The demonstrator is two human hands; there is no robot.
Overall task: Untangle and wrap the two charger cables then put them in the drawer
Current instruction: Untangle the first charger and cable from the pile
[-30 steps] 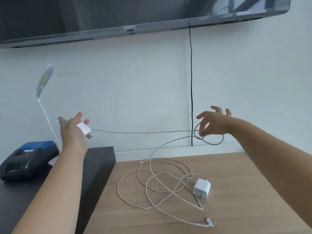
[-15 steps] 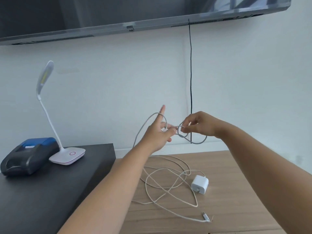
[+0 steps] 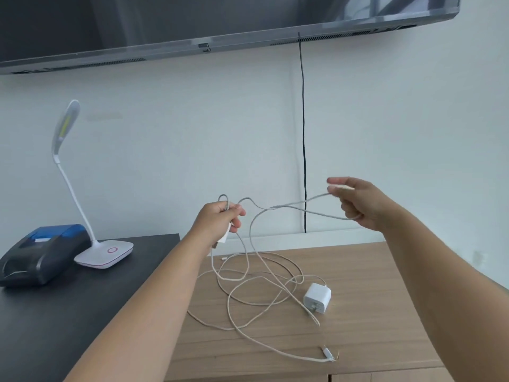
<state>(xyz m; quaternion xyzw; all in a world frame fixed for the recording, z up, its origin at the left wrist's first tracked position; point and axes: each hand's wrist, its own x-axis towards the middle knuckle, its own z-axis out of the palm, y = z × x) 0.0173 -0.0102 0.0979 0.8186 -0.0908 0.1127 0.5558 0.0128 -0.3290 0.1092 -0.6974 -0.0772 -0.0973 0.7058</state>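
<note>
1. Wall-mounted screen [image 3: 192, 20] across the top, with a black cord [image 3: 304, 133] hanging down the wall.
2. Wooden cabinet [image 3: 371, 299] below; black desk [image 3: 68, 312] to the left, carrying a printer [image 3: 41, 255] and a white lamp [image 3: 104, 253].
3. Left hand [image 3: 219, 220] raised over the cabinet, fingers curled round a bunch of cable [image 3: 292, 208] with a white plug [image 3: 224, 236] tucked under the palm.
4. Right hand [image 3: 355, 201] raised at about the same height, pinching the far end of that same stretch, thumb and fingers closed on it.
5. Second plug [image 3: 317, 297] lying on the cabinet among loose crossed loops [image 3: 248, 293]; a bare connector [image 3: 327, 353] near the front edge.
6. Judged early: untangling under way, cables seemingly not yet separated, nothing wrapped, nothing stored. No open drawer in view.
</note>
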